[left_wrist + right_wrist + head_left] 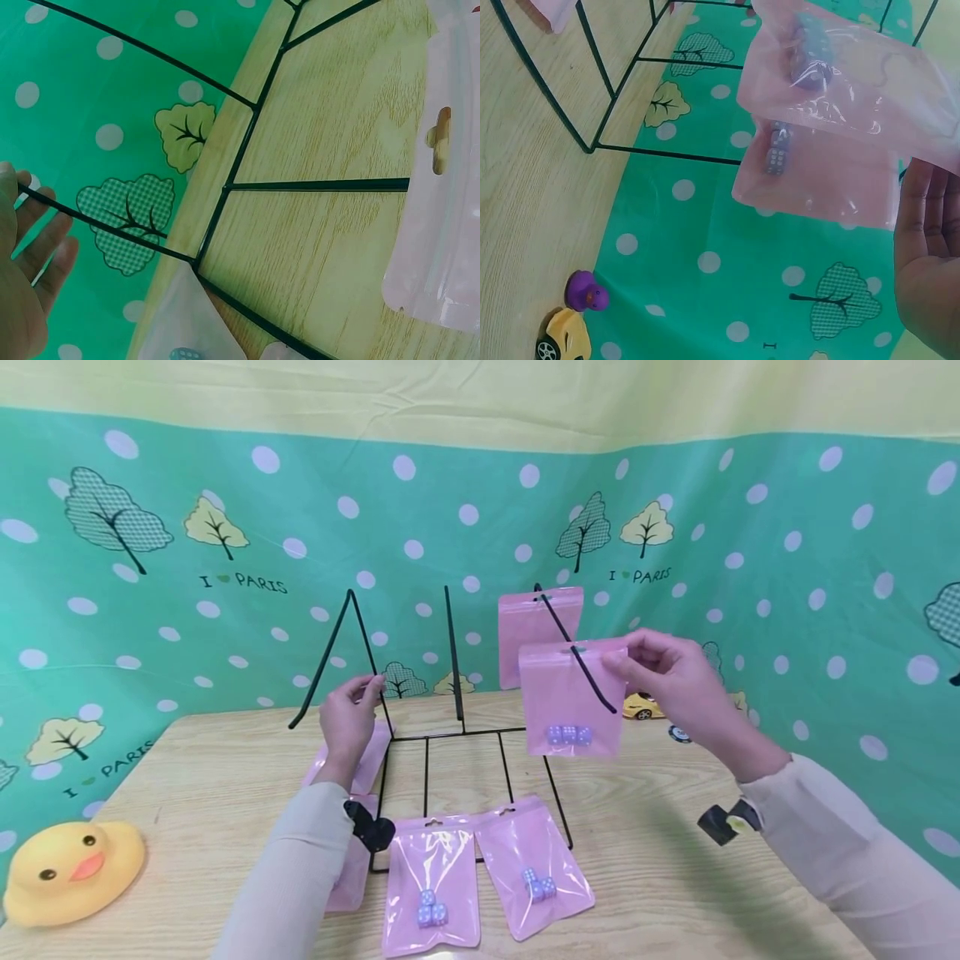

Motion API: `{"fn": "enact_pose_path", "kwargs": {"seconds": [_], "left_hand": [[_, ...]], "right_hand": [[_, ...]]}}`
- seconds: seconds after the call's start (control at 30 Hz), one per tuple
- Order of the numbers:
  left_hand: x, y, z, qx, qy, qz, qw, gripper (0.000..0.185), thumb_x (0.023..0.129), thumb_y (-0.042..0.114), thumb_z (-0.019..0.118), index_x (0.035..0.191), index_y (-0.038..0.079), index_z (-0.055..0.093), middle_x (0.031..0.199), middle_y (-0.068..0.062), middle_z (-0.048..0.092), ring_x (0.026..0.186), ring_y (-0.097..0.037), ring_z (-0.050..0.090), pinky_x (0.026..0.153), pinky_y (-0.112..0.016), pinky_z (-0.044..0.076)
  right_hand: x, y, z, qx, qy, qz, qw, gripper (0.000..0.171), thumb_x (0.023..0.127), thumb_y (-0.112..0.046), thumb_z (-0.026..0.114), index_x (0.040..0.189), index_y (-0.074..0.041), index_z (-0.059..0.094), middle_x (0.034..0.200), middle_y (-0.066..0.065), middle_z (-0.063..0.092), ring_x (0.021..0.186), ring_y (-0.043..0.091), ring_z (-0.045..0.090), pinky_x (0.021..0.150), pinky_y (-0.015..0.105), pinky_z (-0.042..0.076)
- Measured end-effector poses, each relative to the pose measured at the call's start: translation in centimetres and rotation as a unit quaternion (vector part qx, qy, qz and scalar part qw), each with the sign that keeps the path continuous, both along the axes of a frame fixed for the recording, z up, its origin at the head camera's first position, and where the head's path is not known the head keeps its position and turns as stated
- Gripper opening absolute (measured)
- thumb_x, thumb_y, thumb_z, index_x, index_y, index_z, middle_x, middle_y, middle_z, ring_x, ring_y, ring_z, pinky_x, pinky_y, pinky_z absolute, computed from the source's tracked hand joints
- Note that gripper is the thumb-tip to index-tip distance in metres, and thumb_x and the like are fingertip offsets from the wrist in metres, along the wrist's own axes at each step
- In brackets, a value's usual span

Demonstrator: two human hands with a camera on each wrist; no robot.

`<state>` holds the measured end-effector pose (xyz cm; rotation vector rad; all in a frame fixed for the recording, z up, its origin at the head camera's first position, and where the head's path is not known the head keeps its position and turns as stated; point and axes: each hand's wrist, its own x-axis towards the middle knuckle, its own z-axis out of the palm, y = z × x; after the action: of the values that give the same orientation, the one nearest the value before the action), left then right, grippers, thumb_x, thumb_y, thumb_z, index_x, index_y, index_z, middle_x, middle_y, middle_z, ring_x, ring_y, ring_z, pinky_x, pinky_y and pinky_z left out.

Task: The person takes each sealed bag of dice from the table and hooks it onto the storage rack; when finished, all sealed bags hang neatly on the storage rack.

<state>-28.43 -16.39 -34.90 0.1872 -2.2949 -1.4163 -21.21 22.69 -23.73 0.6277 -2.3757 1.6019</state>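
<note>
A teal polka-dot cloth printed with trees hangs behind a pale wood-grain worktop (pixel 675 860), where a black wire rack (pixel 450 735) stands toward the far edge. The left hand (pixel 347 718) curls its fingers round the rack's left slanted prong, while the right hand (pixel 667 677) pinches the top right corner of a pink bag (pixel 572 710) of dice, held upright with its long axis vertical and its hang-hole on the right prong, above the worktop's far middle. A second pink bag (pixel 536 627) hangs behind it, partly covered, and the left sleeve hides part of another bag lying flat near the rack's left side.
</note>
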Motion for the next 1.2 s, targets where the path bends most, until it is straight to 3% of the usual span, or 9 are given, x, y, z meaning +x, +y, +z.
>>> {"fn": "enact_pose_path", "kwargs": {"seconds": [0.5, 0.77, 1.2], "left_hand": [[-0.1, 0.0, 0.0, -0.005, 0.005, -0.005, 1.0, 0.036, 0.105, 0.034, 0.059, 0.126, 0.006, 0.07, 0.119, -0.016, 0.072, 0.105, -0.032, 0.072, 0.087, -0.045, 0.057], [-0.3, 0.0, -0.1, -0.013, 0.003, -0.005, 0.9999, 0.037, 0.105, 0.037, 0.058, 0.123, 0.008, 0.072, 0.116, -0.013, 0.074, 0.103, -0.029, 0.072, 0.082, -0.038, 0.057], [-0.2, -0.3, -0.5, -0.012, 0.009, -0.005, 0.9999, 0.037, 0.105, 0.035, 0.058, 0.124, 0.006, 0.071, 0.117, -0.016, 0.073, 0.103, -0.031, 0.072, 0.087, -0.045, 0.057]], "right_hand": [[-3.2, -0.8, -0.3, -0.013, -0.011, -0.032, 0.999, 0.029, 0.099, -0.033, 0.069, 0.102, -0.005, 0.07, 0.09, 0.003, 0.071, 0.08, 0.019, 0.068, 0.073, 0.028, 0.059], [-4.9, -1.5, -0.6, -0.03, -0.01, -0.063, 0.998, 0.029, 0.097, -0.037, 0.072, 0.099, -0.008, 0.075, 0.087, 0.0, 0.073, 0.075, 0.018, 0.068, 0.071, 0.03, 0.06], [-6.9, -2.8, -0.5, -0.049, -0.004, -0.073, 0.996, 0.03, 0.096, -0.037, 0.073, 0.098, -0.008, 0.076, 0.086, -0.004, 0.07, 0.082, 0.015, 0.061, 0.07, 0.026, 0.058]]}}
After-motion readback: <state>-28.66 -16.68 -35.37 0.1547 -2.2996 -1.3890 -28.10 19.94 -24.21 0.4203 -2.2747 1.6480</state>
